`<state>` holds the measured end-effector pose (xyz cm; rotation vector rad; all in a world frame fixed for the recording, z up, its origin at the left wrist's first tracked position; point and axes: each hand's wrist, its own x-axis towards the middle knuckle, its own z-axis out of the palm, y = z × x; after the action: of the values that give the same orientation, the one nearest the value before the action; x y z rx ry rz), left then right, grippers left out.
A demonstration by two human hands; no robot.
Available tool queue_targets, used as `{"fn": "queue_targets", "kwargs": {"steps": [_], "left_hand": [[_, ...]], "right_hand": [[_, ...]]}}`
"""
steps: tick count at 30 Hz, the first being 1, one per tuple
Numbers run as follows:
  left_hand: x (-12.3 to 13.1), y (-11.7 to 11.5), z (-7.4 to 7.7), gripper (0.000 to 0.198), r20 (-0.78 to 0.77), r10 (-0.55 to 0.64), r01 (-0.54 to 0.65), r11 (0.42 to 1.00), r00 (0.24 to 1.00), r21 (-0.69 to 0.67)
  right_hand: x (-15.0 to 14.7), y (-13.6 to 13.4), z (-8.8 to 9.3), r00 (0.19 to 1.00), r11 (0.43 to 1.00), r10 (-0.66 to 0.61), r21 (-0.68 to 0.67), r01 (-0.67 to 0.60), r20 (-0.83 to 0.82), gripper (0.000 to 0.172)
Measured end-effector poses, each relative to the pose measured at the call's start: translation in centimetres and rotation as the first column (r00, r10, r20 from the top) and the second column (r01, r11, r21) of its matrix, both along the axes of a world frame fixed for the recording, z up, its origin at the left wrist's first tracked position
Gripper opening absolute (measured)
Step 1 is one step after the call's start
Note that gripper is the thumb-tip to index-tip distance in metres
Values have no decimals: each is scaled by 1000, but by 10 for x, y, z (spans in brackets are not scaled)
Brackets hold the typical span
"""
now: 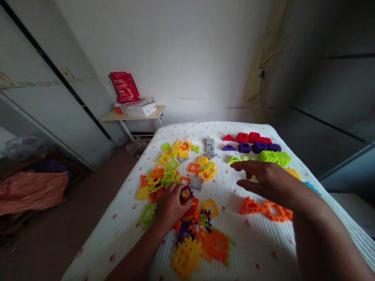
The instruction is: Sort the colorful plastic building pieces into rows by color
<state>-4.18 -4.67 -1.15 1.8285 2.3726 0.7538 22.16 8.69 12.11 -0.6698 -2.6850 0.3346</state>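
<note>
My left hand (171, 207) is in the mixed pile of plastic pieces, its thumb and fingers closed round a purple piece (186, 193) with orange inside. Orange, yellow, green and purple pieces lie around it, among them a yellow piece (187, 257) at the front. My right hand (258, 177) hovers over the right side with its fingers apart and nothing between them. Beneath and beyond it are sorted rows: red pieces (254, 137), purple pieces (259, 147), green pieces (274, 157) and, nearer, orange pieces (275, 212). A grey row (209, 146) lies at the back middle.
The pieces lie on a bed with a white dotted cover (123, 230). Behind it at the left, a small table (113, 116) bears a red bag (125, 87) and a white box (143, 109). A pink bag (32, 190) sits at far left. Cabinets flank both sides.
</note>
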Motion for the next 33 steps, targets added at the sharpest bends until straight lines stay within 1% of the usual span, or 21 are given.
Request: {"fn": "queue_targets", "kwargs": {"steps": [3, 5, 7, 9, 10, 11, 13, 14, 16, 18, 20, 22, 25, 27, 30, 33], "left_hand": [[3, 10, -2, 36, 13, -34, 33, 994, 999, 100], [5, 17, -1, 38, 56, -68, 58, 985, 996, 164], [7, 26, 2, 40, 166, -105, 65, 970, 981, 234], [12, 33, 6, 40, 349, -137, 32, 956, 927, 291], [14, 37, 9, 41, 468, -157, 4, 950, 870, 311], [18, 40, 12, 44, 592, -182, -25, 946, 785, 324], [25, 45, 18, 52, 798, -239, -66, 943, 554, 327], [28, 47, 21, 56, 863, -266, -78, 941, 430, 329], [33, 50, 25, 63, 923, -317, -93, 935, 219, 343], [36, 51, 27, 67, 929, -367, -108, 922, 53, 371], [37, 51, 26, 68, 910, -408, -120, 910, -78, 398], [35, 50, 24, 64, 888, -430, -132, 902, -163, 412], [32, 48, 21, 52, 866, -446, -157, 894, -228, 419], [31, 48, 21, 46, 858, -458, -179, 887, -233, 426], [29, 47, 20, 42, 852, -486, -193, 871, -195, 453], [29, 46, 19, 44, 857, -496, -172, 864, -136, 473]], "right_hand": [[-2, 3, -4, 1000, 1000, 6, 1, -6, 4, 36], [-4, 5, -9, 1000, 1000, 17, -15, -17, 9, 36], [-7, 6, -13, 1000, 999, 22, -33, -22, 13, 37], [-12, 6, -17, 999, 999, 29, -45, -29, 15, 36], [-15, 6, -18, 999, 998, 37, -51, -36, 16, 35], [-19, 6, -20, 999, 998, 42, -54, -41, 15, 34], [-27, 5, -24, 999, 998, 38, -56, -38, 7, 33], [-31, 4, -25, 999, 998, 34, -56, -34, -2, 33], [-38, 2, -29, 999, 998, 31, -58, -33, -28, 32], [-45, -1, -33, 997, 997, 46, -62, -50, -61, 31], [-50, -3, -36, 995, 995, 61, -68, -66, -81, 28], [-54, -6, -38, 994, 995, 68, -73, -75, -85, 26], [-58, -8, -40, 995, 996, 45, -67, -51, -88, 26], [-60, -9, -43, 995, 998, 20, -60, -26, -98, 26], [-63, -11, -47, 993, 998, 9, -66, -17, -115, 24], [-65, -12, -49, 990, 996, 20, -81, -31, -139, 28]]}}
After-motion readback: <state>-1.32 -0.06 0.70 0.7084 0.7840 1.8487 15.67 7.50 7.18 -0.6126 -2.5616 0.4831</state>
